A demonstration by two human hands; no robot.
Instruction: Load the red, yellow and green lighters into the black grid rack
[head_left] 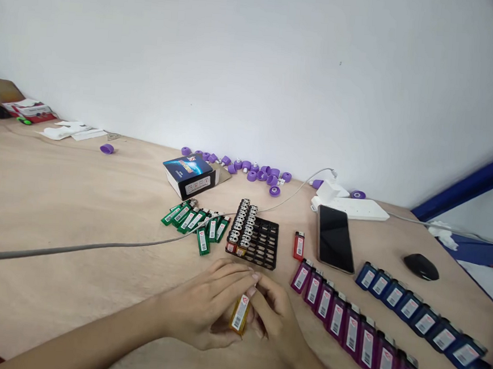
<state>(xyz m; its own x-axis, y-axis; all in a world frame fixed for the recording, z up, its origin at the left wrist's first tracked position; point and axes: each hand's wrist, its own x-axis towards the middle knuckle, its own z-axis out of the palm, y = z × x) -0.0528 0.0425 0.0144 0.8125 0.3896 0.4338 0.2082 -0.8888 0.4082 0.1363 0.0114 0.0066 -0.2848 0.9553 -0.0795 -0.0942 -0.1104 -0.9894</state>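
Tray (272, 244), black, was part loaded. Two columns of upright lighters (240, 226) filled its left side, metal tops up; front end of one column looked red, the other yellow. Remaining slots to the right showed bare grid. Couldn't count the loaded ones reliably, they overlapped. My read: started, well short of a full tray.

Yellow lighter (239, 316) was out of the tray, between both hands, on the near side of it, label up. Left hand (205, 303) was curled round it, fingers reaching over its upper end, thumb side low by the base. Right hand (277, 312) was mostly closed too, thumb and fingertips pinched in at the upper end. Neither was spread. Couldn't tell which one carried the weight; fingers hid the lighter's top.

Loose stock outside the tray: green lighters (203, 241) heaped to its left, partly overlapping, with cable (109, 246) running by them; single red lighter (298, 246) to its right, near phone (336, 238); eight purple lighters (352, 332) lined up in a slanting row; blue lighters (410, 305) in a second row beyond, last ones blurred at the frame edge. Both rows were lined up neatly; the green lot wasn't.
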